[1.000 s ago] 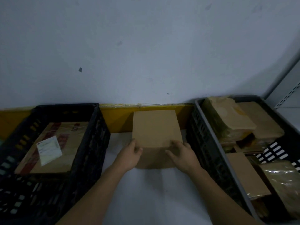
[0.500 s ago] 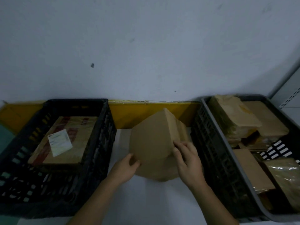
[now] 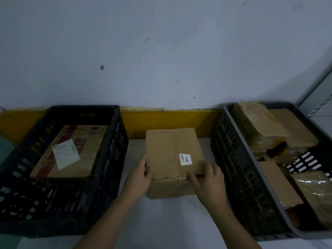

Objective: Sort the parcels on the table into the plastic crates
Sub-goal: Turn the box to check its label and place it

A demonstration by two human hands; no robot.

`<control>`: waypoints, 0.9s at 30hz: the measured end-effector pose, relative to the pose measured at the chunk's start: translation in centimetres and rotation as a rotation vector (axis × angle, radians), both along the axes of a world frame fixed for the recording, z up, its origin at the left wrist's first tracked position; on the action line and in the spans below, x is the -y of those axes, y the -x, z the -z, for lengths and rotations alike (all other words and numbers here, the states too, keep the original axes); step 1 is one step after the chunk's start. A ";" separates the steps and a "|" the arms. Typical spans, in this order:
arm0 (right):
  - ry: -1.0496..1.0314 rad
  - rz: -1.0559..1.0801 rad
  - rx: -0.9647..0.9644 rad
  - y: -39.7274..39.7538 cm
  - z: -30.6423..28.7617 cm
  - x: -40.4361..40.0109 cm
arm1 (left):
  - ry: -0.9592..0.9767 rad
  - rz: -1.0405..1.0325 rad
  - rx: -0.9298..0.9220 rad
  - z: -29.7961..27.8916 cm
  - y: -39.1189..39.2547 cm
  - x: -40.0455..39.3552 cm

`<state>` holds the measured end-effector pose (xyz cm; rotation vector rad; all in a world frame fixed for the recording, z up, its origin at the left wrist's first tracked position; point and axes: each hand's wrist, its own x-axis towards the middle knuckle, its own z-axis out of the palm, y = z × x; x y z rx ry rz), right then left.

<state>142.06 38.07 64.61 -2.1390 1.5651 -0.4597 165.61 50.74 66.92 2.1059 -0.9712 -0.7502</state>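
Note:
A brown cardboard parcel [image 3: 167,155] lies flat on the white table [image 3: 161,221] between two crates, with a small white label reading 0495 on its top. My left hand [image 3: 139,177] holds its left side with the thumb on the top edge. My right hand [image 3: 208,184] grips its near right corner, fingers curled over the top. The black crate [image 3: 111,169] on the left holds one large flat parcel [image 3: 71,151] with a white label. The grey crate [image 3: 239,169] on the right holds several brown parcels [image 3: 260,126].
A white wall rises behind the table, with a yellow strip [image 3: 168,123] along its base. A pale metal shelf upright [image 3: 321,105] stands at the far right. Both crates flank the parcel closely.
The parcel has been turned over from standing on an edge to lying flat, and its labelled face now points up. Both hands have shifted to its near corners.

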 end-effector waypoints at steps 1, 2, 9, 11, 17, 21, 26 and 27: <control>-0.071 0.029 0.010 0.3 0.3 0.1 | -0.010 0.010 -0.003 0.7 0.1 -0.4; -0.128 0.040 0.040 0.5 0.7 0.2 | -0.016 0.013 -0.001 1.3 0.3 -0.7; -0.147 0.021 0.224 1.0 -0.5 0.0 | -0.029 0.026 0.021 2.2 0.4 -0.6; -0.092 0.036 0.277 0.7 -1.3 -0.4 | -0.030 0.039 0.013 2.3 0.4 -0.4; 0.179 -0.173 0.318 -1.6 -4.3 -1.4 | -0.067 0.072 0.110 2.2 0.2 0.0; 0.226 -0.328 0.244 -3.7 -3.0 -3.0 | 0.100 0.052 -0.072 -0.9 1.6 2.0; 0.283 -0.457 0.237 -2.9 -1.7 -2.4 | -0.008 0.014 -0.060 -1.4 0.8 3.2; 0.280 -0.443 0.209 -2.6 -1.5 -2.0 | -0.036 -0.004 -0.071 -1.0 0.2 3.1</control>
